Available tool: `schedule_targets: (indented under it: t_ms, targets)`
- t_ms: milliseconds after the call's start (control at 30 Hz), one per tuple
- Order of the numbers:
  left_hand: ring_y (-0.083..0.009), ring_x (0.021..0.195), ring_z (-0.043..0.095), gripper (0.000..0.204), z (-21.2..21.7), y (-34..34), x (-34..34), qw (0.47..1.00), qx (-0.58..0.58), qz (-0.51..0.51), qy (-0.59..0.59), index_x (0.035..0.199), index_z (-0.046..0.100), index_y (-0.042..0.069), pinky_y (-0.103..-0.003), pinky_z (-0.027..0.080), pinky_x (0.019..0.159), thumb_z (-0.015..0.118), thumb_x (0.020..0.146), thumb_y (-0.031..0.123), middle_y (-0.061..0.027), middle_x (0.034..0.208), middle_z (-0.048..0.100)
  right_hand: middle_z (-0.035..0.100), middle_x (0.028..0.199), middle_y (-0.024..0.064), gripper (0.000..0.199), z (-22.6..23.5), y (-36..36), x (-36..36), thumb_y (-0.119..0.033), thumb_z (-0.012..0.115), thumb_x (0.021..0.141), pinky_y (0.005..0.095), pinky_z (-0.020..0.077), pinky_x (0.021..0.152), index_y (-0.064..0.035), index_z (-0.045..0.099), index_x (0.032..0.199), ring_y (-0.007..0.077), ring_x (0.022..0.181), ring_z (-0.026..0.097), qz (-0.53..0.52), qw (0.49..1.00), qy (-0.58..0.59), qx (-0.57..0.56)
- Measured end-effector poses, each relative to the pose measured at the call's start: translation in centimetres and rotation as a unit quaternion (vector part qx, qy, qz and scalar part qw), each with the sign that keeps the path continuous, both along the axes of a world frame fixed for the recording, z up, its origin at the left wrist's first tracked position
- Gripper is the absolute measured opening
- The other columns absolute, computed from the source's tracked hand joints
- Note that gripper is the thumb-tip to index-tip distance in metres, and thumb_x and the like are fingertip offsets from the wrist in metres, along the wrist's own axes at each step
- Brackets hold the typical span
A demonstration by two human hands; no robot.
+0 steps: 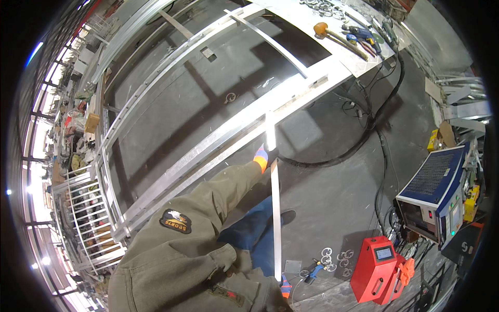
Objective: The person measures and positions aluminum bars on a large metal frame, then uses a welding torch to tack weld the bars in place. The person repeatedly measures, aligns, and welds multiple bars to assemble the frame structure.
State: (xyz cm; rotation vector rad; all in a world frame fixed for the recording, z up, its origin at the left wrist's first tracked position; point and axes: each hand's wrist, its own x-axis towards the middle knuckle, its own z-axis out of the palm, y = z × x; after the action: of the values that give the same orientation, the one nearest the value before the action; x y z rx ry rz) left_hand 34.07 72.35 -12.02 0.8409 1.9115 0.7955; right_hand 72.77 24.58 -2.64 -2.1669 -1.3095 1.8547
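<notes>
Silver flat metal bar [275,218], long and thin, runs almost straight away from the person, its far end meeting the near rail of the large aluminium frame [228,130] at a right angle. Left hand [264,156], in an orange and blue glove, is closed around the bar just short of that rail. Right hand [283,286] seems to steady the near end, though its grip cannot be told.

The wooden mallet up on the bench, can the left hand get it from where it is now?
Probably not. The left hand grips the long metal bar near the frame rail, and the wooden mallet lies far across the open frame on the bench.
</notes>
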Motion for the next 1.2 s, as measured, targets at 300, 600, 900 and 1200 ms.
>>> schedule_targets:
  t_ms: [300,600,900,1200]
  targets:
    - [-0.0381,0.143,0.038,0.099,8.5,10.1,-4.8,0.885,0.018,-0.072,0.46,0.157,0.034,0.009,-0.055,0.025,0.119,0.07,0.081,0.061,-0.0201,0.153,0.045,0.07,0.085,0.0057,0.025,-6.7,-1.8,7.6,-0.026,0.072,0.091,0.0354,0.053,0.07,-0.0057,0.072,0.106,0.0202,0.073,0.064,-0.3,0.943,0.075,-0.121]
    - [-0.0346,0.136,0.044,0.067,6.7,14.4,-4.8,0.918,-0.117,-0.024,0.377,0.136,0.058,0.012,-0.051,0.031,0.115,0.069,0.08,0.047,-0.0154,0.143,0.052,0.074,0.089,0.019,0.036,-4.7,17.3,16.3,-0.038,0.079,0.074,0.0497,0.0574,0.076,-0.013,0.074,0.1,0.0415,0.088,0.072,0.146,0.968,-0.198,0.045]
    - [-0.034,0.133,0.048,0.062,6.4,15.5,-5.0,0.914,-0.136,0.013,0.383,0.128,0.064,0.014,-0.05,0.035,0.111,0.077,0.076,0.045,-0.0125,0.136,0.059,0.074,0.085,0.0179,0.038,-7.4,18.9,19.8,-0.034,0.076,0.071,0.0468,0.0571,0.077,-0.0138,0.077,0.103,0.0394,0.084,0.072,0.228,0.947,-0.22,0.05]
    - [-0.0379,0.13,0.052,0.067,6.3,14.8,-5.5,0.917,-0.098,-0.03,0.386,0.133,0.061,0.009,-0.049,0.039,0.109,0.073,0.081,0.051,-0.0179,0.136,0.059,0.074,0.086,0.0186,0.024,-7.2,32.0,20.5,-0.027,0.074,0.076,0.0469,0.0569,0.077,-0.0111,0.075,0.094,0.0405,0.084,0.072,0.264,0.945,-0.169,0.093]
